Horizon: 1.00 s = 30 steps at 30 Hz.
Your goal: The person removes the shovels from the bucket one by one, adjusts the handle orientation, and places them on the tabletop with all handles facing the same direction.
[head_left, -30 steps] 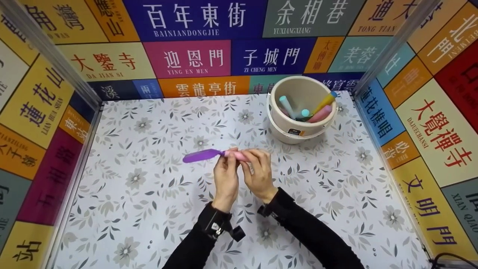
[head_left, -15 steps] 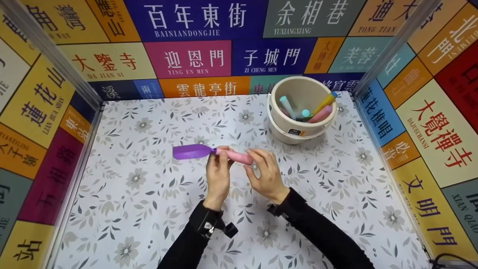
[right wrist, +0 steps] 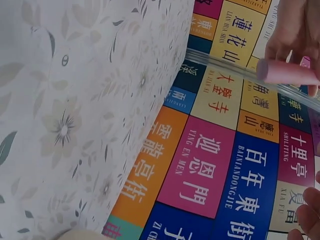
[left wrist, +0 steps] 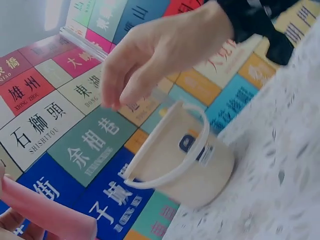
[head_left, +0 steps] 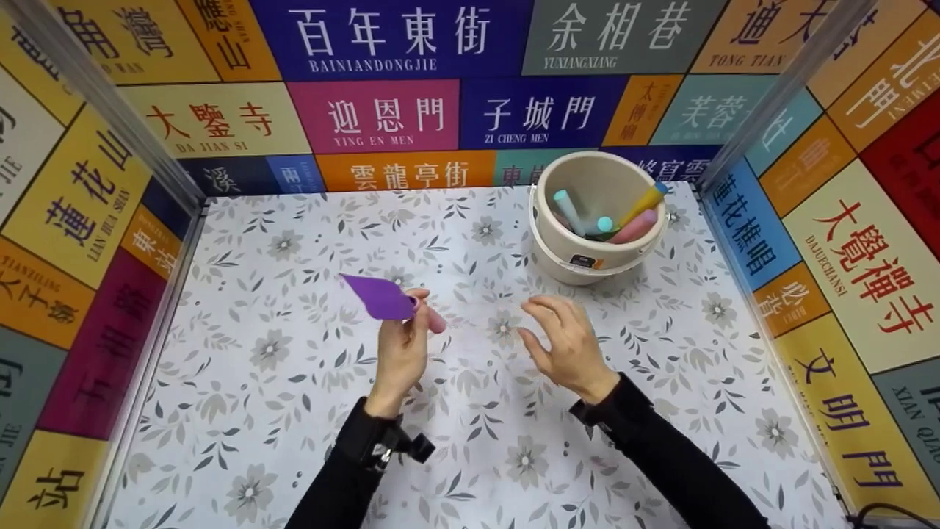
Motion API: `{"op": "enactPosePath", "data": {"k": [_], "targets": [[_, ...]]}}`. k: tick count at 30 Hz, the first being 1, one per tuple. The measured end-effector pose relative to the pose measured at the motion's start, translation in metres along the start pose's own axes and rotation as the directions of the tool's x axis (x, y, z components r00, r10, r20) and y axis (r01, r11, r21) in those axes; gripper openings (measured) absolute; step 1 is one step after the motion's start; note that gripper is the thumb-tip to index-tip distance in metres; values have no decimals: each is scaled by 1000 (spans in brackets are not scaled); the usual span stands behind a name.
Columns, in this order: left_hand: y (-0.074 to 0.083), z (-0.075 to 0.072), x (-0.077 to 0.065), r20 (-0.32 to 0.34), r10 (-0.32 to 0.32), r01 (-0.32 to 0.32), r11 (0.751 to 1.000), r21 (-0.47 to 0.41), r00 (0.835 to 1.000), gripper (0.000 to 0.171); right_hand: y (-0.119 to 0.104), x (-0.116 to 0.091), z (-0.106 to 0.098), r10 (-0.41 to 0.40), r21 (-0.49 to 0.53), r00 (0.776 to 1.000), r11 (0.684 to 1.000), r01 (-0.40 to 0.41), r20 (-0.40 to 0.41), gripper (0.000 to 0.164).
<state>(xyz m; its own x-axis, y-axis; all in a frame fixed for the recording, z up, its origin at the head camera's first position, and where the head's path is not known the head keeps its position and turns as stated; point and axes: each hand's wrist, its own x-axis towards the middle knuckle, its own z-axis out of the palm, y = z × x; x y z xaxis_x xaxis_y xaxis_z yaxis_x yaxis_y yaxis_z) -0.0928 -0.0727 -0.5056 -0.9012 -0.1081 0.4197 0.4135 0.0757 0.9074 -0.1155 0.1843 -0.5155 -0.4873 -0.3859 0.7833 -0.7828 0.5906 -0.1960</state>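
My left hand (head_left: 400, 345) grips a small hand trowel (head_left: 377, 296) near where its purple blade meets the pink handle. The blade points up and to the left, and the handle's end pokes out to the right of the fingers. That pink handle also fills the lower left corner of the left wrist view. Apart from the trowel, my right hand (head_left: 569, 344) hovers with loosely bent fingers and nothing in its grasp. In the right wrist view the trowel's handle (right wrist: 287, 72) shows at the upper right, the blade mostly out of frame.
A beige bucket (head_left: 565, 266) with a white handle stands at the back right, beyond my right hand. Several coloured handles (head_left: 633, 226) stick up inside it. White flower-patterned cloth (head_left: 272, 411) covers the table, with sign-printed walls (head_left: 382, 110) around three sides.
My right hand has let go of the trowel's handle end and moved right. My left hand has carried the trowel left and turned it, so the blade now slants upward.
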Motion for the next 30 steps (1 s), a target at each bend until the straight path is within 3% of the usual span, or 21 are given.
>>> {"op": "enactPosePath", "data": {"k": [3, 7, 10, 17, 24, 27, 30], "targets": [[-3, -11, 0, 6, 84, -84, 988, 126, 996, 20, 8, -3, -13, 7, -19, 999, 1000, -6, 33, 31], [-6, -26, -3, 20, 191, -188, 929, 318, 981, 19, 18, -7, -30, 16, -61, 997, 998, -11, 74, 32], [-9, -37, -5, 35, 227, -220, 880, 421, 973, 15, 22, -11, -41, 27, -88, 994, 996, -17, 107, 33], [-12, -60, -10, 83, 277, -276, 793, 544, 957, 19, 31, -23, -61, 61, -139, 985, 990, -38, 163, 37], [-15, -83, -13, 118, 259, -271, 705, 655, 959, 30, 41, -34, -77, 79, -219, 981, 975, -39, 176, 50], [-17, -93, -13, 109, 222, -234, 671, 704, 969, 44, 45, -36, -82, 90, -249, 979, 968, -42, 185, 52], [-19, -104, -11, 92, 175, -184, 639, 747, 980, 36, 47, -38, -86, 99, -277, 975, 960, -41, 199, 54]]}}
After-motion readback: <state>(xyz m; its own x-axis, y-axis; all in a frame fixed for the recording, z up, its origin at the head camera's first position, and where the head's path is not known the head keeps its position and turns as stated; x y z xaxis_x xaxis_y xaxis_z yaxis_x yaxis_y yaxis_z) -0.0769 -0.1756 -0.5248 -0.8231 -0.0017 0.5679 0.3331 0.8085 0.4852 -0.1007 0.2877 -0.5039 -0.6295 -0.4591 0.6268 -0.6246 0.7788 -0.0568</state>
